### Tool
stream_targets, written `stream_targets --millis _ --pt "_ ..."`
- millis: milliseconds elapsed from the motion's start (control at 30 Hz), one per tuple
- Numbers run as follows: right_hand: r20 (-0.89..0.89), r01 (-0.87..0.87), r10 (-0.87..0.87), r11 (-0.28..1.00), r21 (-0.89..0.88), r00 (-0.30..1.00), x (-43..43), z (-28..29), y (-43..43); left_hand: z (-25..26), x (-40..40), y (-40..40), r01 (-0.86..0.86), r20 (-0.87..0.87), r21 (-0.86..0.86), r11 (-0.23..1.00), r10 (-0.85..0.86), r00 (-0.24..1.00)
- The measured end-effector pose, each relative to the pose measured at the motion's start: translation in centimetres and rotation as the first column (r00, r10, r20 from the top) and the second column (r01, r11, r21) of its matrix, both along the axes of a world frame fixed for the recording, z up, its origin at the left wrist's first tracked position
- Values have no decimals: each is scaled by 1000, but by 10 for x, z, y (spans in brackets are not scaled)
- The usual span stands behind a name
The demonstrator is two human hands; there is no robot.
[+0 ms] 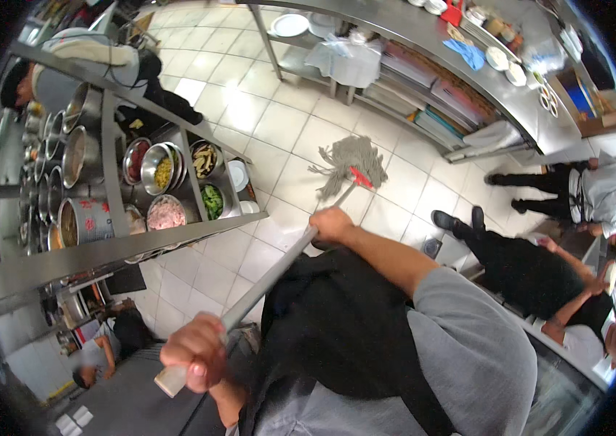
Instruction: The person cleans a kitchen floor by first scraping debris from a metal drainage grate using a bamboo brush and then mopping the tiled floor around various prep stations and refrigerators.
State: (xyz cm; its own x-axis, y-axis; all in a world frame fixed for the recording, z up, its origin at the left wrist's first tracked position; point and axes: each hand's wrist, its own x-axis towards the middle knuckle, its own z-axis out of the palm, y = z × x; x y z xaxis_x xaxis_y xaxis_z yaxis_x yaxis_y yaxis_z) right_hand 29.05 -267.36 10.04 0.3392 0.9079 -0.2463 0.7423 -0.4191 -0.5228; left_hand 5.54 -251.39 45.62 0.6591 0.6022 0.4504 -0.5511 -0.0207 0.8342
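Note:
A string mop with a grey yarn head [354, 158] rests on the pale tiled floor [280, 117]. A red clamp [361, 177] joins the yarn to a long light-grey handle [269, 275], which runs slantwise across my black apron [329, 327]. My left hand [194, 351] is closed around the handle near its top end, whose squared tip sticks out below the fist. Farther down, toward the yarn, my right hand [332, 224] grips the same handle with the arm stretched forward.
A steel shelf rack [114, 180] with bowls of chopped food and metal pots stands at left. Beyond the mop is a steel counter [428, 46] with a loaded lower shelf. Two people [537, 272] [599, 188] stand at right; others are at upper left [95, 68] and lower left [103, 343].

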Motion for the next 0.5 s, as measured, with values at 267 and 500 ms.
stream_targets --millis 267,500 --pt "49 642 -641 757 -126 766 80 -27 -66 -130 70 -7 423 -232 -26 906 -418 879" --pt "194 665 -636 724 -183 747 23 -21 -91 -120 34 -18 619 -344 98 779 -557 756"
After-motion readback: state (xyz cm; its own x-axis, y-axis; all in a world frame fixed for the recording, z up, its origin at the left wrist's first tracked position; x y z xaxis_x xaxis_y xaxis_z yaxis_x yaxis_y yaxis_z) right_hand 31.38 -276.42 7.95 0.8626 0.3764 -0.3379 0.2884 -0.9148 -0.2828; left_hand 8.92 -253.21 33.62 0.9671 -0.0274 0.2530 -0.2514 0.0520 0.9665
